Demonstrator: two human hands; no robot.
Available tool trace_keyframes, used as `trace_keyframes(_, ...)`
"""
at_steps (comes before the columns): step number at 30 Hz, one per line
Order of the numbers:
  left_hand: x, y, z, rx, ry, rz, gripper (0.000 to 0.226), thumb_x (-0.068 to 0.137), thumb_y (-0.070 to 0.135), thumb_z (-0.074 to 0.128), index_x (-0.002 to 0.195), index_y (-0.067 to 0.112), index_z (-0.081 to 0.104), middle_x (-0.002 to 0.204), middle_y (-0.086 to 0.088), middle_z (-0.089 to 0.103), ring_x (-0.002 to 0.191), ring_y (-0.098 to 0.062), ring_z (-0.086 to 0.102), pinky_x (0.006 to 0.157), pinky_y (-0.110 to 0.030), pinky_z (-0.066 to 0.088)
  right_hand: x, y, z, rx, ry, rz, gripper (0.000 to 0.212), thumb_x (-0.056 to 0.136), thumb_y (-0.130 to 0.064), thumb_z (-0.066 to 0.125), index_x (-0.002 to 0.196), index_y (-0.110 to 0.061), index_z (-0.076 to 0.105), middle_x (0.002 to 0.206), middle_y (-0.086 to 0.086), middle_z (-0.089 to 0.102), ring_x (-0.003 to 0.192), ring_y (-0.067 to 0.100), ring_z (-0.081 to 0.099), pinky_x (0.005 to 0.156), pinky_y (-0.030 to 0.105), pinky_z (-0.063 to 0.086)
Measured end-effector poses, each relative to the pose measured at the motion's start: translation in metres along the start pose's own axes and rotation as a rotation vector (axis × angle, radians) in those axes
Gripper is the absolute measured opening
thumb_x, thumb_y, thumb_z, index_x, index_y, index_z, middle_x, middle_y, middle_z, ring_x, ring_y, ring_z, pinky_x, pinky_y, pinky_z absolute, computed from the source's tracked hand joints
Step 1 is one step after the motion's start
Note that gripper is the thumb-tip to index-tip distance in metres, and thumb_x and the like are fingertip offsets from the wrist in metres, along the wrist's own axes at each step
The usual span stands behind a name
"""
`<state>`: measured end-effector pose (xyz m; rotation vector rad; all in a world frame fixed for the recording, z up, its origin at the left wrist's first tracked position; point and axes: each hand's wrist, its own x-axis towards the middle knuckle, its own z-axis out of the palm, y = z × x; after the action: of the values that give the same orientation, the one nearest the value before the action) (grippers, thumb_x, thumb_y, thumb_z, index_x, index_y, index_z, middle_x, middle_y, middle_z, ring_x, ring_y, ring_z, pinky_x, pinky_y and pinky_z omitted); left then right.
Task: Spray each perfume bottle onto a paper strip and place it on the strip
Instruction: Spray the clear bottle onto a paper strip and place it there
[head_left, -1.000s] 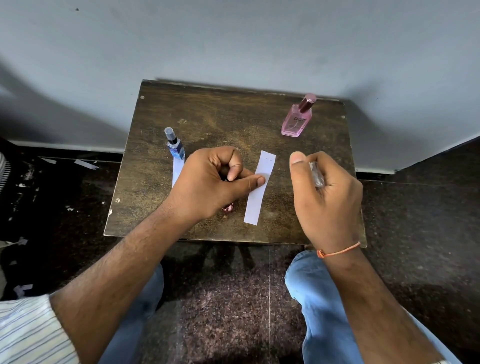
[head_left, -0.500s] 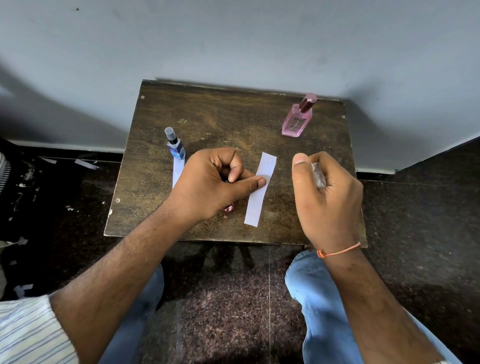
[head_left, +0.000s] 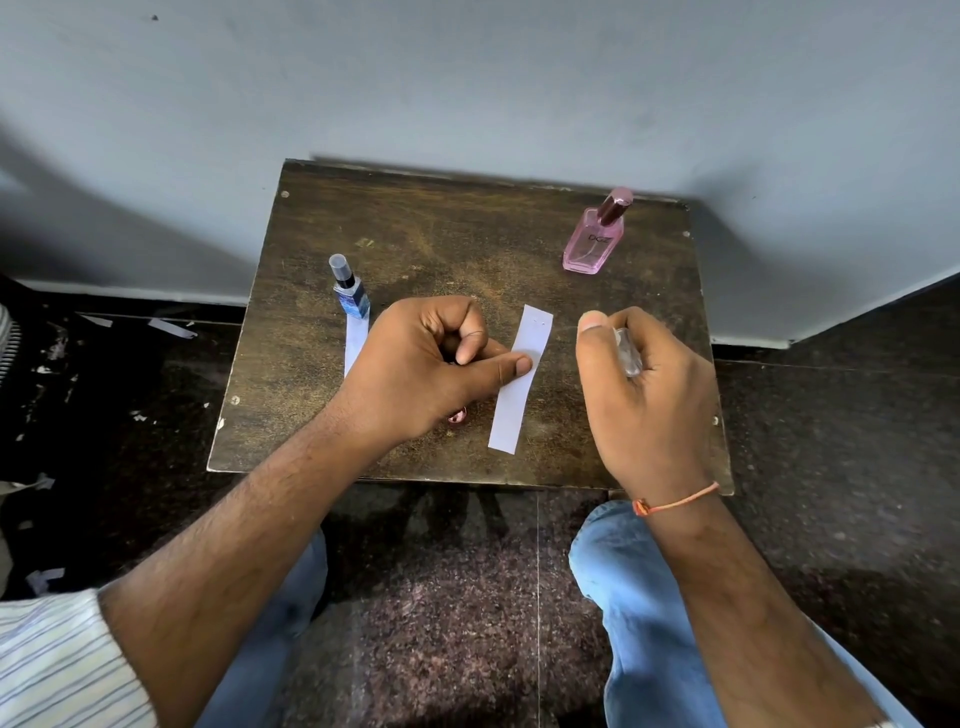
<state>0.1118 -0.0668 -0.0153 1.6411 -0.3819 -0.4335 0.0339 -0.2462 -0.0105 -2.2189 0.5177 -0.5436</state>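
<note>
Head view, items on one dark, worn wooden surface (head_left: 415, 234) set against a pale wall.

1. Centre paper strip (head_left: 519, 376): white, narrow, lying flat between the two hands, its long axis running from the near edge toward the far edge, a few small specks near its far end. Left hand (head_left: 426, 364): thumb tip pressing the strip's left margin; remaining fingers clenched around a small item, mostly hidden, with a pinkish metallic end showing below the palm.

2. Clear perfume bottle (head_left: 626, 351): small, transparent, grasped in the right hand (head_left: 644, 384), just right of the strip, held above the surface; index fingertip on top. An orange thread circles that wrist.

3. Blue perfume bottle (head_left: 350, 288): upright, dark body, clear cap, standing on the far end of a second white strip (head_left: 355, 345) near the left edge.

4. Pink perfume bottle (head_left: 595, 239): upright, flat-sided, maroon cap, near the far right corner, well apart from both hands.

Open room: bare wood across the far middle of the surface and along the near edge under the wrists.
</note>
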Motion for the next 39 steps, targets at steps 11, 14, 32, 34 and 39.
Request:
trace_keyframes(11, 0.006, -0.007, -0.007, -0.108, 0.066, -0.077, 0.048, 0.088, -0.001, 0.084, 0.066, 0.015, 0.044, 0.084, -0.013, 0.084, 0.081, -0.021, 0.084, 0.062, -0.027, 0.064, 0.005, 0.006, 0.004, 0.387, -0.364, 0.421, 0.014, 0.088, -0.029, 0.088, 0.082, -0.021, 0.078, 0.055, -0.014, 0.055, 0.048, 0.004, 0.043, 0.044, 0.020, 0.033)
trace_keyframes(14, 0.006, -0.007, -0.008, -0.134, 0.093, -0.093, 0.048, 0.090, -0.002, 0.082, 0.067, 0.015, 0.044, 0.078, -0.005, 0.083, 0.076, -0.016, 0.083, 0.059, -0.022, 0.061, 0.003, 0.006, 0.004, 0.443, -0.498, 0.516, 0.018, 0.089, -0.035, 0.087, 0.084, -0.022, 0.076, 0.061, 0.001, 0.045, 0.047, 0.011, 0.035, 0.043, 0.022, 0.025)
trace_keyframes(32, -0.009, -0.014, -0.038, 0.546, 0.134, 0.022, 0.038, 0.091, 0.054, 0.080, 0.078, 0.029, 0.054, 0.058, 0.021, 0.063, 0.049, -0.004, 0.057, 0.050, -0.016, 0.043, 0.004, 0.018, 0.026, 0.136, -0.565, 0.390, 0.023, 0.087, -0.037, 0.083, 0.085, -0.015, 0.078, 0.049, -0.014, 0.045, 0.051, 0.011, 0.041, 0.059, 0.033, 0.032)
trace_keyframes(34, -0.011, -0.014, -0.045, 0.632, 0.028, 0.048, 0.035, 0.087, 0.056, 0.082, 0.089, 0.031, 0.058, 0.068, 0.019, 0.068, 0.059, 0.000, 0.064, 0.057, -0.013, 0.046, 0.004, 0.019, 0.029, 0.042, -0.562, 0.380, 0.030, 0.084, -0.043, 0.083, 0.082, -0.014, 0.075, 0.049, -0.014, 0.047, 0.055, 0.014, 0.045, 0.061, 0.036, 0.034)
trace_keyframes(39, -0.016, -0.019, -0.055, 0.776, -0.228, 0.039, 0.059, 0.073, 0.070, 0.087, 0.119, 0.042, 0.061, 0.076, 0.015, 0.071, 0.067, -0.002, 0.067, 0.060, -0.026, 0.051, 0.005, 0.014, 0.036, -0.073, -0.548, 0.393, 0.031, 0.080, -0.044, 0.083, 0.079, -0.013, 0.077, 0.061, -0.001, 0.067, 0.066, 0.024, 0.062, 0.063, 0.036, 0.042)
